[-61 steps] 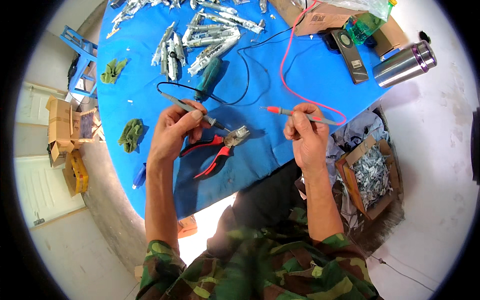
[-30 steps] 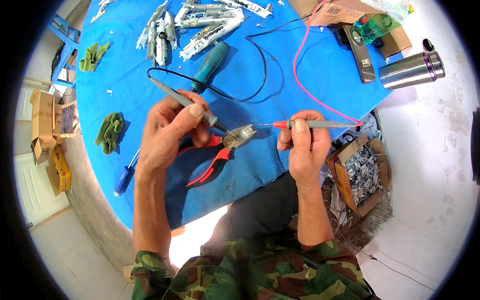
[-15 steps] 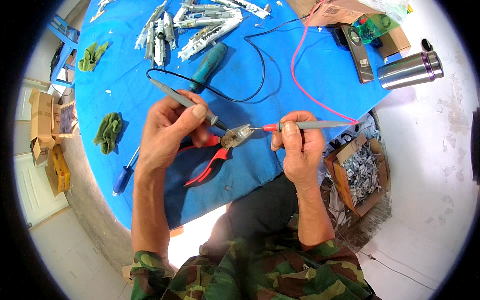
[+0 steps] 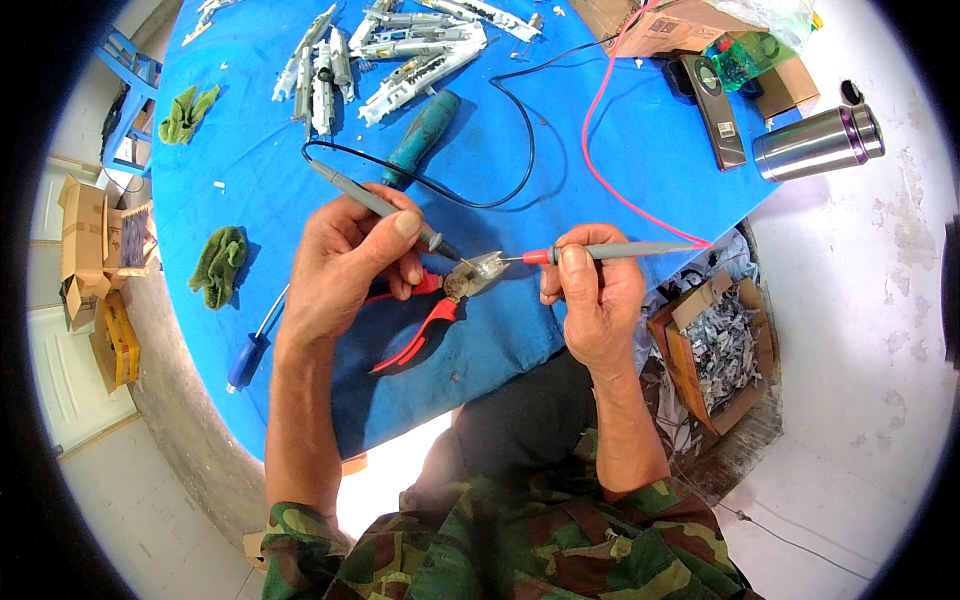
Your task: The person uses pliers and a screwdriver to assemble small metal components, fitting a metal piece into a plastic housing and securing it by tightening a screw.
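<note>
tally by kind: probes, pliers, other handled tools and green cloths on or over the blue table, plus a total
Test probes: 2 (black-ended probe, red-ended probe)
Pliers: 1
Other handled tools: 2 (blue-handled screwdriver, teal-handled tool)
Green cloths: 2 (upper cloth, lower cloth)
Total: 7

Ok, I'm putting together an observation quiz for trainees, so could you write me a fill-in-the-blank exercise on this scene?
1. The left hand holds a probe whose cable is ____ in colour.
2. The red-fronted probe is held in the person's ____ hand.
3. The two-handled tool lying near both probe tips is a pair of ____.
4. The crumpled cloths toward the table's left side are ____ in colour.

Missing words: black; right; pliers; green.
</note>
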